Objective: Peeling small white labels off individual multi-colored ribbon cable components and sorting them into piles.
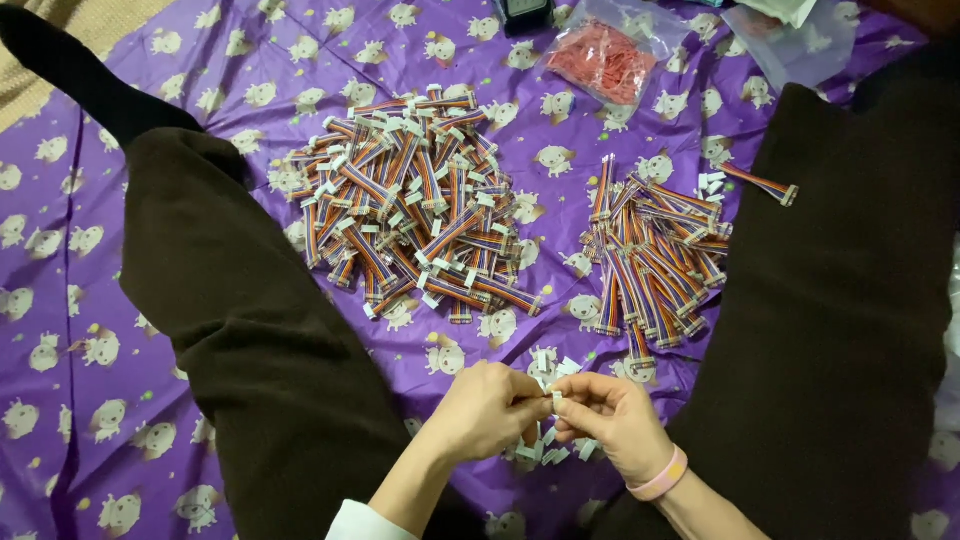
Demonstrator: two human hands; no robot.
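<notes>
I keep my left hand (488, 408) and right hand (612, 412) pinched shut on the small white connector (556, 399), over loose connectors (548, 447) on the purple sheet (90, 300), gripping lightly and squarely.

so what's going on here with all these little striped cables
A person sits on a purple sheet, legs spread. The left hand and right hand pinch a small white connector together, above loose white connectors. A big pile of striped cables and a smaller pile lie ahead.
</notes>
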